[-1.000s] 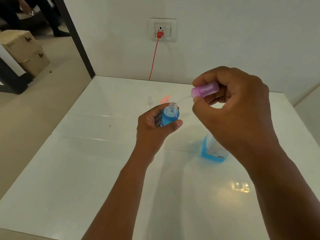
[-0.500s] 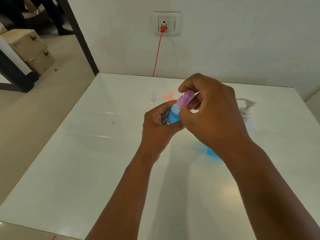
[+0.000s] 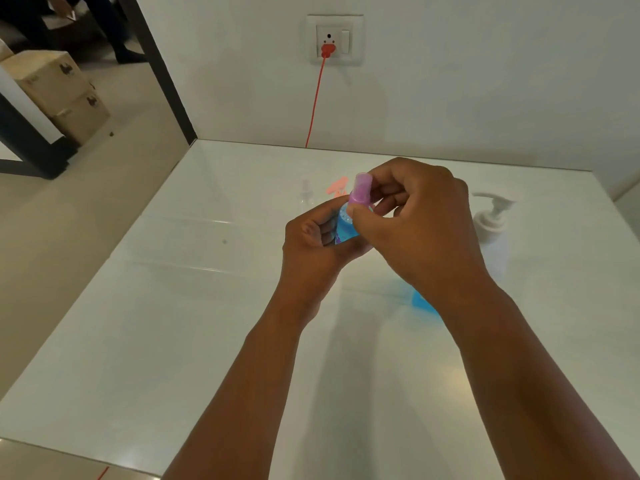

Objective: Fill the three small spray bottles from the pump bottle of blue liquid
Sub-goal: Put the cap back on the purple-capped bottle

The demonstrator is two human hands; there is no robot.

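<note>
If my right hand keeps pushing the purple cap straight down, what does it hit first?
Likely the small bottle's neck: the right hand holds the purple cap directly over the bottle in the left hand.

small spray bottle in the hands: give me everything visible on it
The small spray bottle is clear plastic by its look, full of blue liquid with bubbles near the top. A translucent pink-purple spray cap sits on its neck, leaning slightly right. The bottle is held above the white table, roughly upright. The left hand grips the body, hiding most of it; the right hand pinches the cap at its base. Whether the cap is fully seated cannot be told.
</note>
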